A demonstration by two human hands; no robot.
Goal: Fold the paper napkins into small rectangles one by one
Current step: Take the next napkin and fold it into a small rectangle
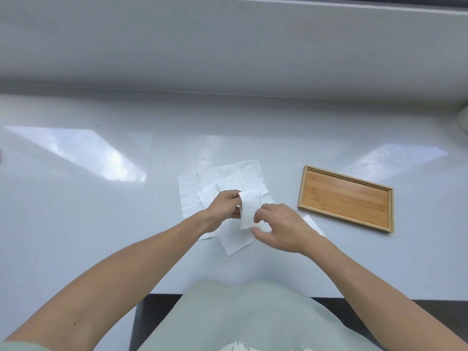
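Pinching folded napkin (249, 207) between left fingers (234, 196) and right fingers (259, 216)

Table (101, 224) left of the loose napkins (222, 178) is left open for passage. The right side is blocked by 1 wooden tray (345, 198) (empty, lying flat). A raised ledge (228, 59) bounds the far edge.

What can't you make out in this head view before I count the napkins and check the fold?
- Loose napkins: overlapping, white on a pale table; both hands cover part, so no count.
- Held napkin: its lower end is hidden by the right hand; the left hand covers one edge.
- Object at the right edge: cut off, unidentifiable.
- Wooden tray: fully visible, nothing in it.
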